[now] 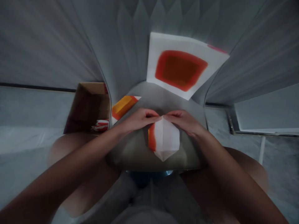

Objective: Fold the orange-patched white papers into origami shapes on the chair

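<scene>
A white and orange-red piece of folded paper (167,137) with a crease down its middle is pinched at its far tip by both hands. My left hand (147,118) holds that tip from the left, thumb and fingers closed. From the right, my right hand (179,119) grips the same tip, also closed. The paper lies over a grey chair seat (133,146) between my legs. Left of my left hand, another folded paper piece (125,105), yellow-orange and red, rests on the seat. Beyond the hands, a larger white sheet (210,65) with a red and brown square leans against the chair back.
The grey chair back (133,56) with slots rises ahead. A cardboard box (80,109) stands on the floor at the left, with red and white paper pieces (101,125) inside. Grey curtain-like folds (42,43) hang behind. A pale panel (268,109) is at the right.
</scene>
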Action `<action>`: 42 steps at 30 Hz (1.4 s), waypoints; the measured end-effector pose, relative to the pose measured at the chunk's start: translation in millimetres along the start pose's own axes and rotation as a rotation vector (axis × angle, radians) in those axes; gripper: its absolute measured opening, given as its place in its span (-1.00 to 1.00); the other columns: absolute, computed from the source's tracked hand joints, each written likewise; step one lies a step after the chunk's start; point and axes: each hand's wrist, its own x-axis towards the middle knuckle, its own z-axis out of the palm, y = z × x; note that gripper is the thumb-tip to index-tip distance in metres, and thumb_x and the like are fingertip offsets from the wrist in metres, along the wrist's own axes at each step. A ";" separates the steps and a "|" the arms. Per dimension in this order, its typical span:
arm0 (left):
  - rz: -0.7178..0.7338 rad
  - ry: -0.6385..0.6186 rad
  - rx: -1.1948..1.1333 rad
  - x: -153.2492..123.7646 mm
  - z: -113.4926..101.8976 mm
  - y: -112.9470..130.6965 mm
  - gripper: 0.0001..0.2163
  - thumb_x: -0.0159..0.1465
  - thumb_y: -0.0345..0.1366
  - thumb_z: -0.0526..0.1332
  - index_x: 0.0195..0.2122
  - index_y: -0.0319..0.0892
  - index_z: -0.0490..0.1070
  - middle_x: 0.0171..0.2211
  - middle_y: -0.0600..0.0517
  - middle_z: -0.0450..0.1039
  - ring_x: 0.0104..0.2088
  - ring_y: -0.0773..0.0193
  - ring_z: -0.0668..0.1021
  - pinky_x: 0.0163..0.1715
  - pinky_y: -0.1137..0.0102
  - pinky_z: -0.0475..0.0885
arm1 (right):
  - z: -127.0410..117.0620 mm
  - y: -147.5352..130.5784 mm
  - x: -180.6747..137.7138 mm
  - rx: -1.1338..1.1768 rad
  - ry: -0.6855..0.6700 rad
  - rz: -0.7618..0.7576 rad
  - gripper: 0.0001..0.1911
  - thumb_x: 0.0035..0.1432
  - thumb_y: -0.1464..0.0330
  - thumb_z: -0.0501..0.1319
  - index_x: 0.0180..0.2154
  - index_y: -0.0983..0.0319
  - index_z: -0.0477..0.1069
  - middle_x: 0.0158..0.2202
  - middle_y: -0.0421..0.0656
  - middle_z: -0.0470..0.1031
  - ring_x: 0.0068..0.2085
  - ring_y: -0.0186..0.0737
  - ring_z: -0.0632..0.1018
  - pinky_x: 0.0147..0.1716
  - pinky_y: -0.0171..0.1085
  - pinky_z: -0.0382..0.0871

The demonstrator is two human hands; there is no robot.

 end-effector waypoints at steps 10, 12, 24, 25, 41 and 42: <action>0.011 0.049 -0.037 0.8 7.1 -5.0 -0.69 0.30 0.01 0.33 -0.26 -0.17 0.62 -0.30 0.02 0.60 -0.28 0.26 0.55 -0.29 0.39 0.39 | 7.2 3.6 -2.3 -0.265 0.103 -0.158 -0.57 0.16 -0.05 0.32 -0.40 0.20 0.55 -0.43 -0.18 0.53 -0.41 -0.24 0.46 -0.44 -0.27 0.29; 0.018 0.056 -0.038 1.0 7.2 -6.7 -0.68 0.30 0.02 0.32 -0.27 -0.16 0.62 -0.31 0.02 0.60 -0.28 0.26 0.55 -0.30 0.39 0.39 | 7.7 4.1 -3.0 -0.329 0.124 -0.207 -0.59 0.20 -0.03 0.30 -0.39 0.19 0.55 -0.43 -0.17 0.55 -0.40 -0.23 0.46 -0.42 -0.26 0.29; 0.037 0.050 0.054 3.6 4.0 -8.0 -0.69 0.33 0.00 0.30 -0.27 -0.18 0.60 -0.36 0.04 0.57 -0.33 0.29 0.52 -0.34 0.41 0.35 | 5.3 5.1 -0.6 -0.349 0.110 -0.239 -0.63 0.21 0.01 0.31 -0.35 0.18 0.61 -0.38 -0.16 0.61 -0.36 -0.20 0.51 -0.38 -0.26 0.33; 0.041 0.046 0.053 3.7 3.4 -7.7 -0.69 0.33 -0.01 0.30 -0.27 -0.18 0.60 -0.36 0.04 0.57 -0.33 0.29 0.53 -0.33 0.41 0.35 | 4.0 4.3 -1.0 -0.323 0.099 -0.223 -0.63 0.19 0.00 0.32 -0.34 0.17 0.62 -0.38 -0.16 0.62 -0.35 -0.20 0.51 -0.39 -0.26 0.34; 0.037 0.022 0.038 1.4 -5.9 -2.1 -0.63 0.35 0.06 0.28 -0.18 -0.17 0.62 -0.27 0.00 0.60 -0.25 0.24 0.55 -0.31 0.40 0.37 | -3.1 -2.2 -9.1 -0.113 -0.070 -0.016 -0.51 0.05 -0.12 0.38 -0.42 0.19 0.53 -0.45 -0.21 0.51 -0.42 -0.28 0.43 -0.45 -0.30 0.26; 0.037 0.023 0.032 1.4 -5.6 -1.9 -0.64 0.35 0.06 0.28 -0.17 -0.17 0.63 -0.26 0.00 0.60 -0.25 0.24 0.55 -0.30 0.40 0.38 | -3.3 -2.1 -8.9 -0.114 -0.067 -0.018 -0.51 0.06 -0.12 0.38 -0.42 0.19 0.52 -0.46 -0.21 0.50 -0.42 -0.28 0.42 -0.45 -0.30 0.25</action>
